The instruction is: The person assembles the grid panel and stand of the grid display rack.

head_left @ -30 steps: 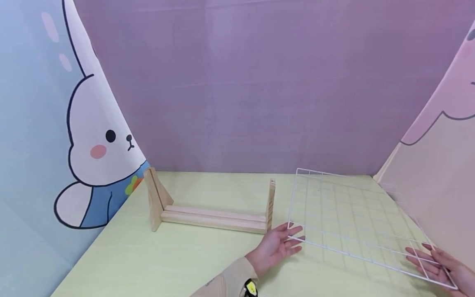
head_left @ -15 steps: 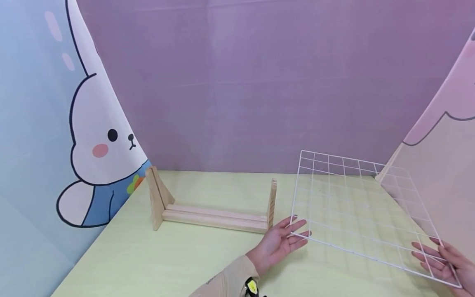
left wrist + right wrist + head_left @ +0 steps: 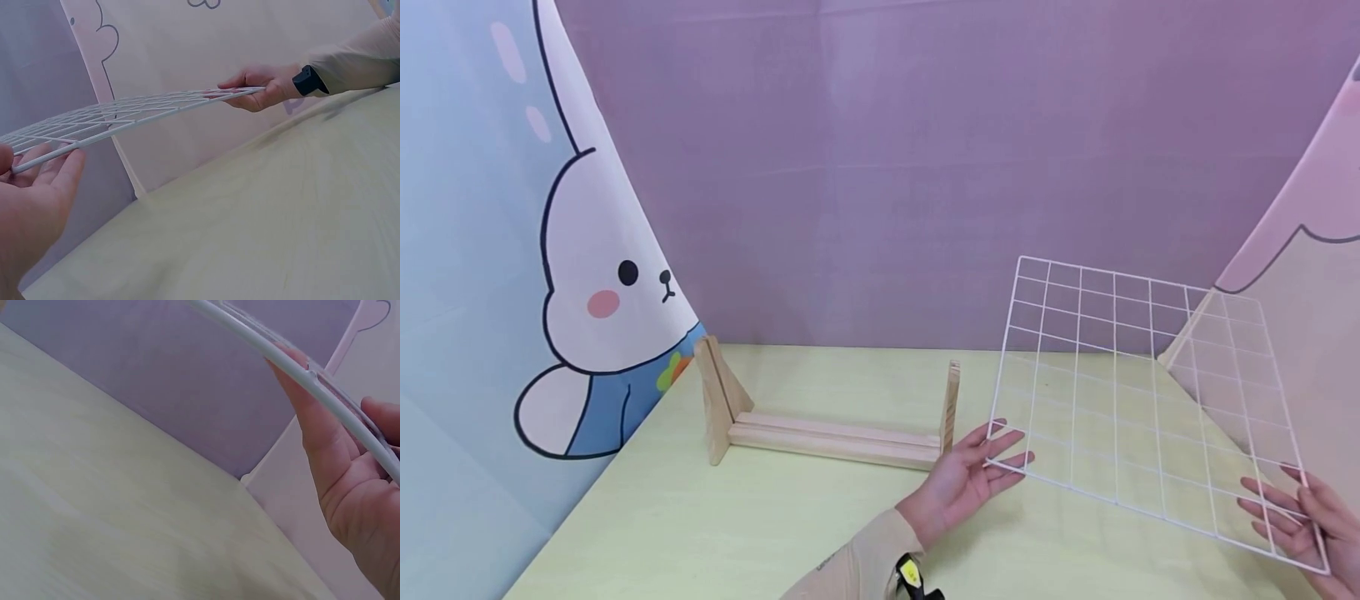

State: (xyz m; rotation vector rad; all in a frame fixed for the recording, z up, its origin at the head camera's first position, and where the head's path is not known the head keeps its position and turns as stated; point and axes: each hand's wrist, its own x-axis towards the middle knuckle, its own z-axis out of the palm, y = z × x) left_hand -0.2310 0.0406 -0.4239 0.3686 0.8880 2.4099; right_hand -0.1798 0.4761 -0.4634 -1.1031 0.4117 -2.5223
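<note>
A white wire grid panel [image 3: 1115, 381] is held above the table between both hands, its far edge tilted up. My left hand [image 3: 961, 482] holds the near left corner, fingers spread beneath the wires and thumb on top. At the near right corner my right hand [image 3: 1311, 521] grips the frame the same way; in the right wrist view its fingers [image 3: 312, 425] lie along the underside of the white rim. Just left of my left hand stands a wooden frame [image 3: 835, 442] with a grooved base and two upright end pieces.
The pale yellow-green table [image 3: 700, 533] runs back to a purple cloth backdrop [image 3: 880, 183]. A blue side cloth with a printed rabbit [image 3: 602, 317] hangs on the left, and a pink and beige one [image 3: 1300, 350] on the right.
The grid panel's far edge has swung upward, so its face shows more toward me. Both hands have risen slightly with its near corners. The wooden frame stays in place.
</note>
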